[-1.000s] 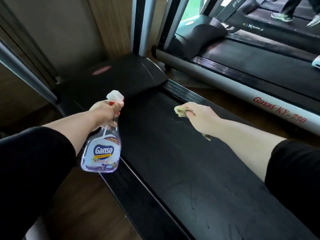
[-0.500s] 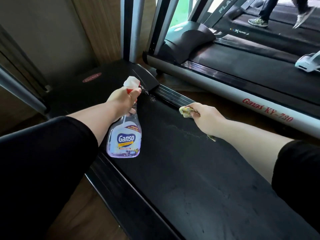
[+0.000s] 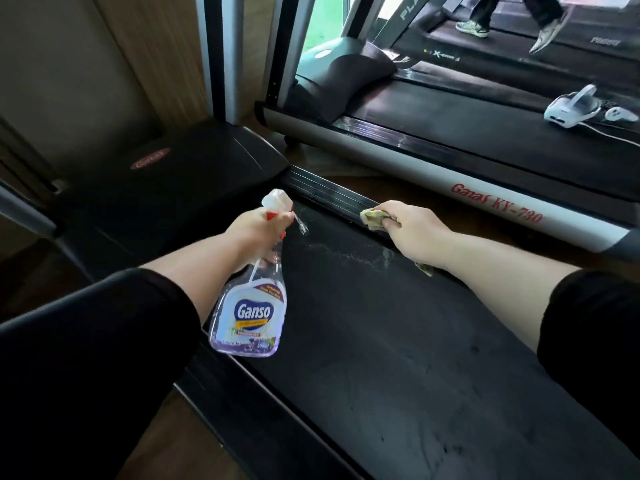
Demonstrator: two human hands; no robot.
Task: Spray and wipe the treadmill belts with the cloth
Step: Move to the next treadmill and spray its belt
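Spray bottle (image 3: 247, 317) gripped in left hand (image 3: 258, 228), trigger squeezed; mist (image 3: 302, 226) fell on belt (image 3: 381, 341). Right hand (image 3: 405, 226) clutched bunched cloth (image 3: 372, 218) at belt's right edge. Advice: spray evenly, wipe wet patch promptly.

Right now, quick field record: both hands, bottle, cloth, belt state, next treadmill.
left hand: grips spray bottle at the trigger, nozzle toward belt
right hand: holds yellow cloth at belt's right edge
spray: droplets visible just off the nozzle
belt: black, wet streak between the hands
next treadmill: white handheld appliance with cord lying on its belt
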